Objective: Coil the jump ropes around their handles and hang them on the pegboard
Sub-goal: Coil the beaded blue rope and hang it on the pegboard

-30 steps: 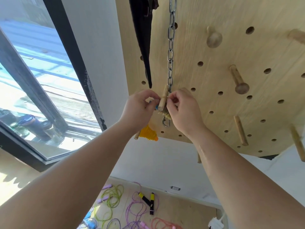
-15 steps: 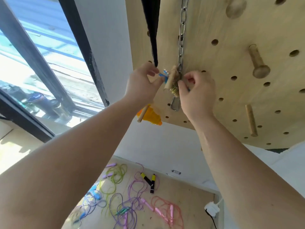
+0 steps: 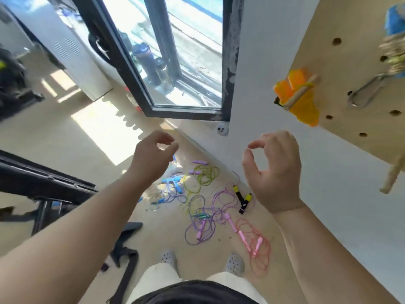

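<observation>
The left hand (image 3: 153,154) has dropped away from the pegboard (image 3: 350,69), empty, fingers loosely curled. Below the pegboard, tangled ropes (image 3: 208,205) wait on the floor. The right hand (image 3: 274,172) has let go too, relaxed and empty. On the pegboard hangs an orange rope (image 3: 295,97), and right of it the blue rope (image 3: 396,17), seemingly hung; another pickup likely follows.

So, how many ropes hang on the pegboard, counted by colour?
Orange rope: 1
Blue rope: 1, blurred at the frame edge
Total: 2
</observation>
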